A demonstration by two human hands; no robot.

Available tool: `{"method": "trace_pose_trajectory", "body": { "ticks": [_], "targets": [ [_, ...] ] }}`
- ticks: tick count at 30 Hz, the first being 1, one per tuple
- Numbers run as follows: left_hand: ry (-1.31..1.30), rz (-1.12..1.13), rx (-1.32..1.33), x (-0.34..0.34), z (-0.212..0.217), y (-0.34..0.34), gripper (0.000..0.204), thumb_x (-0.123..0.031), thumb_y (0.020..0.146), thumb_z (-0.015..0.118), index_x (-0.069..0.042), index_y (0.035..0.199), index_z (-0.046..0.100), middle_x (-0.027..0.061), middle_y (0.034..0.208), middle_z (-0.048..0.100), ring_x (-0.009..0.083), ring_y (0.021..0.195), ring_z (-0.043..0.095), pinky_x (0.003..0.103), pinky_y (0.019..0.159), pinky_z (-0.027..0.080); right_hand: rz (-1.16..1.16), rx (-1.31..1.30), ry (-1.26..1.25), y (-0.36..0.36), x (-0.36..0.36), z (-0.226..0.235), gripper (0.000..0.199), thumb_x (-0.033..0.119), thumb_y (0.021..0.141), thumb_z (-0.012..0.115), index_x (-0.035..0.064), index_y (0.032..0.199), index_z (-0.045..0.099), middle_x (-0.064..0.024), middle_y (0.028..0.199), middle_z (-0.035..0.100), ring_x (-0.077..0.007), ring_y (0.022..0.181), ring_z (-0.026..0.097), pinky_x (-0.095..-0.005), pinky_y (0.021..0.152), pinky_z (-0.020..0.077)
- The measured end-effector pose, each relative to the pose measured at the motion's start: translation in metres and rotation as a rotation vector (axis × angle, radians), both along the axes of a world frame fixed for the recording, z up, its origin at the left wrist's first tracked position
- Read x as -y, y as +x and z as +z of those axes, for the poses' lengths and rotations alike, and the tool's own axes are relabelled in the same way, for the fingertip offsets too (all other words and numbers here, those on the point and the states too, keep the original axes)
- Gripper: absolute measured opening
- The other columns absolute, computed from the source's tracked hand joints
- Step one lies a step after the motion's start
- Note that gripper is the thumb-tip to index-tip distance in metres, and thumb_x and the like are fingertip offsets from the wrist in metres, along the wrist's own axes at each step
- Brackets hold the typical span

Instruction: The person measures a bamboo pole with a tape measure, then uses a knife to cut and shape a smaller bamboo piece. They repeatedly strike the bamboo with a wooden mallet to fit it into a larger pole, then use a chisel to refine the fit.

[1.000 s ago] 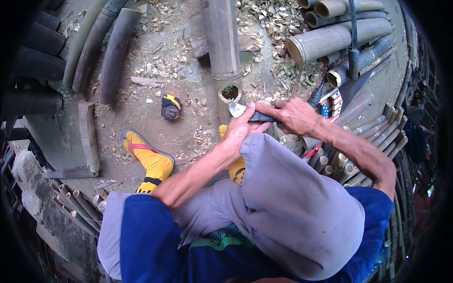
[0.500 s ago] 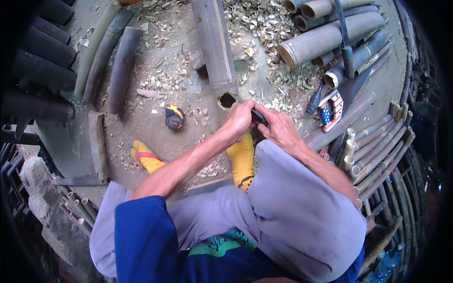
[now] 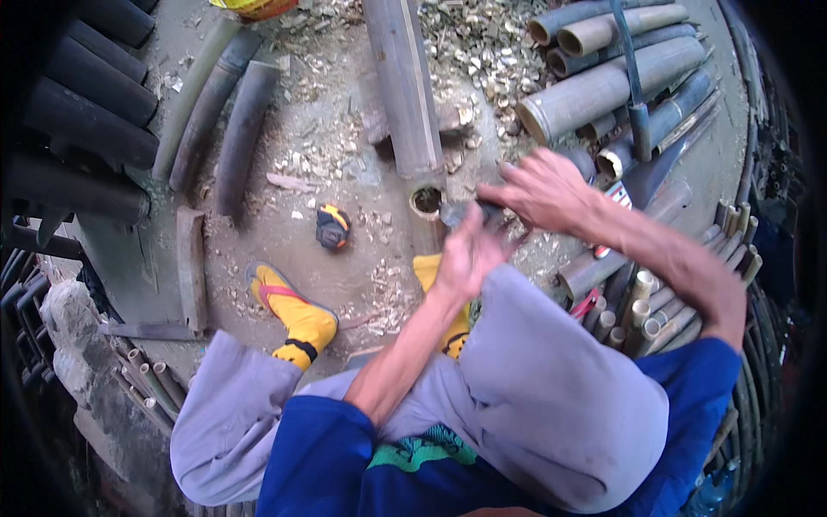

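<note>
A long grey-brown bamboo pole [image 3: 403, 95] runs toward me from the far side, with a round hole cut near its closer end [image 3: 426, 200]. Just right of that hole my left hand [image 3: 469, 258] is closed around a short dark tool [image 3: 488, 213] with a greyish flat end. The tool's exact kind is blurred. Above and right of it my right hand [image 3: 551, 191] reaches over the tool's dark part, its fingers smeared by motion. Whether that hand grips the tool or only touches it does not show.
A black and orange tape measure [image 3: 332, 227] lies left of the pole. Cut bamboo lengths [image 3: 620, 82] are piled at the right, beside a mostly covered handsaw [image 3: 618, 196]. Wood chips [image 3: 487, 52] litter the ground. My yellow-socked foot [image 3: 297, 314] wears a sandal.
My right hand has risen and swung above the dark tool, elbow out to the right. The left hand has shifted right and down from beside the hole. The view has shifted slightly.
</note>
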State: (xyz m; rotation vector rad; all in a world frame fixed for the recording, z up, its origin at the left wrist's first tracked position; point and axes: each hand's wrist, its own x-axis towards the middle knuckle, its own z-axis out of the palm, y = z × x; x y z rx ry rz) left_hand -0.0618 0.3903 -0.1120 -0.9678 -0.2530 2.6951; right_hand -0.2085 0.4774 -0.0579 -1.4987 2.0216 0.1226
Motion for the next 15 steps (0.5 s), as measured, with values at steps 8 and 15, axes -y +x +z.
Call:
{"method": "trace_pose_trajectory", "body": {
  "ticks": [8, 15],
  "targets": [
    [-2.457, -0.458, -0.305, 0.128, -0.063, -0.058, 0.041, 0.005, 0.064, 0.058, 0.001, 0.106, 0.058, 0.0128, 0.109, 0.058, 0.0277, 0.104, 0.053, 0.037, 0.090, 0.044, -1.394, 0.309, -0.445, 0.114, -0.052, -0.029, 0.047, 0.004, 0.074, 0.059, 0.0045, 0.121, 0.054, -0.0080, 0.072, 0.058, -0.0152, 0.063, 0.056, -0.0303, 0.059, 0.0467],
    [-2.490, -0.770, -0.690, 0.160, -0.122, -0.097, 0.057, 0.008, 0.053, 0.057, 0.006, 0.109, 0.058, 0.0183, 0.115, 0.057, 0.0362, 0.107, 0.048, 0.040, 0.098, 0.040, -1.736, 0.423, -0.723, 0.179, -0.034, -0.046, 0.043, 0.002, 0.076, 0.058, 0.0024, 0.119, 0.057, 0.0017, 0.068, 0.055, -0.0052, 0.057, 0.048, -0.0230, 0.051, 0.0403]
  ]
}}
